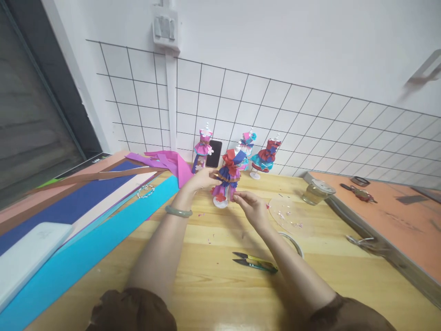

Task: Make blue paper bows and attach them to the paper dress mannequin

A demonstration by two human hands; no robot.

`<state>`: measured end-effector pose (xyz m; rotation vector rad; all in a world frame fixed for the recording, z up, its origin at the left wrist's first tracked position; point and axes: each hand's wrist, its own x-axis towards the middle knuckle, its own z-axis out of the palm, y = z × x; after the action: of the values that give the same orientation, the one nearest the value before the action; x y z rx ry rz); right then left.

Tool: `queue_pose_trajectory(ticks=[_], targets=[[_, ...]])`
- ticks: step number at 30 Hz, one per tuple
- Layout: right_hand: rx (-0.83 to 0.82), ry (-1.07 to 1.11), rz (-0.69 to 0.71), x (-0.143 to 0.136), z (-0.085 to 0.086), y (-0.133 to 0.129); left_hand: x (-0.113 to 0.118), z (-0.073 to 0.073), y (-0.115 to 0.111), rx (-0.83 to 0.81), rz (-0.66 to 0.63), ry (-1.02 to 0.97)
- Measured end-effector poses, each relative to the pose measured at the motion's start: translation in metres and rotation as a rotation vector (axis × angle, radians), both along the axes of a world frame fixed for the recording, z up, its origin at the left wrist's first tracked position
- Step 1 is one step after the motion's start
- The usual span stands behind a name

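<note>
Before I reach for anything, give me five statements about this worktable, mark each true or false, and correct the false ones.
1. Both the left hand and right hand are at the front miniature dress form. True.
2. The right hand grips the thread snips. False: the thread snips lie on the wooden tabletop.
3. A green bangle circles the left wrist. True.
4. The smartphone lies on the orange surface. False: the smartphone stands upright beside the back-left miniature dress form.
5. A turquoise strip lies left of the front miniature dress form. True.
</note>
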<state>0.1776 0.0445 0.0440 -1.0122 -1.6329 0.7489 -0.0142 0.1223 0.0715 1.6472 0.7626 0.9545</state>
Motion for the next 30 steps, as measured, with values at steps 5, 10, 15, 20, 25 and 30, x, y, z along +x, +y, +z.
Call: queue_pose_trajectory(ticks=[5,10,15,20,25,30], targets=[[-0.015,0.045,0.019,-0.022,-0.001,0.006,0.002,-0.002,0.0,0.038,-0.023,-0.029],[-0.063,0.159,0.062,-0.032,-0.005,0.014,0.002,-0.003,-0.001,-0.039,-0.024,-0.015],[-0.102,0.251,-0.004,-0.032,-0.007,0.02,0.003,0.0,-0.005,-0.085,-0.05,-0.036],[-0.093,0.272,-0.039,-0.035,-0.007,0.024,0.005,0.002,-0.008,-0.138,-0.033,-0.098],[-0.036,0.227,-0.034,-0.037,-0.007,0.024,0.006,-0.005,-0.002,-0.103,0.011,-0.08],[0.002,0.205,-0.056,-0.039,-0.007,0.023,0.007,-0.013,0.006,-0.025,0.035,-0.006]])
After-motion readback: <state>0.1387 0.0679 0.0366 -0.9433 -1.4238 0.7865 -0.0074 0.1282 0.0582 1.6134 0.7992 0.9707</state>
